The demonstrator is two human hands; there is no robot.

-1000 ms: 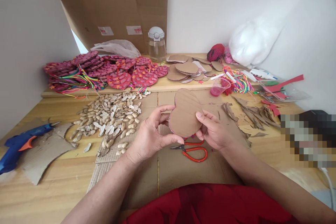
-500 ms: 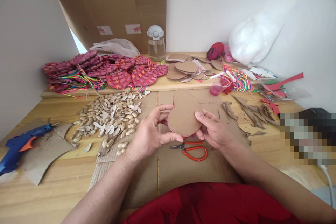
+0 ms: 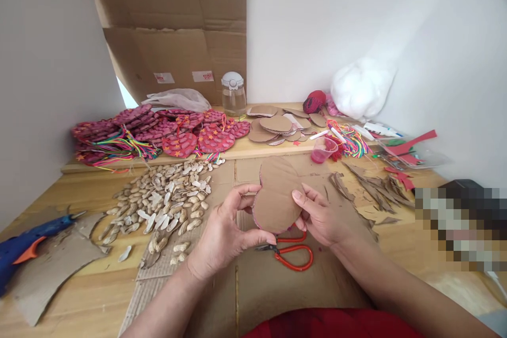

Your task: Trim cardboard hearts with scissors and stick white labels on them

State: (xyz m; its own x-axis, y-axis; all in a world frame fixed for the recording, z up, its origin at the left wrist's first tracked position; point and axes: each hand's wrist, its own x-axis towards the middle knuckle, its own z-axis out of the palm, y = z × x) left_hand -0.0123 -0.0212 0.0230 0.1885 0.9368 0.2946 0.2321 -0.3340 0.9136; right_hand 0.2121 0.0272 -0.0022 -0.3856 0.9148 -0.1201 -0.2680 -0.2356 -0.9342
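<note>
Between my two hands is a gourd-shaped cardboard cutout (image 3: pixel 277 198), plain brown side facing me, with a trace of pink along its lower edge. My left hand (image 3: pixel 227 224) grips its left and bottom edge between thumb and fingers. My right hand (image 3: pixel 319 211) pinches the right edge, thumb on the face and fingers behind. Below the cutout, a pair of scissors with orange handles (image 3: pixel 297 257) lies on the cardboard sheet (image 3: pixel 269 296); its blades are partly hidden by my left thumb.
Peanut shells (image 3: pixel 166 195) are heaped to the left, near a blue glue gun (image 3: pixel 35 240). On the back shelf are decorated pink pieces (image 3: pixel 180 134), cardboard cutouts (image 3: pixel 275 124) and a water bottle (image 3: pixel 233 95). A pink-stained cup (image 3: pixel 322 150) and cardboard scraps (image 3: pixel 376 185) lie right.
The whole view has shifted, so everything sits lower in the picture. Both hands keep the same grip on the cardboard cutout.
</note>
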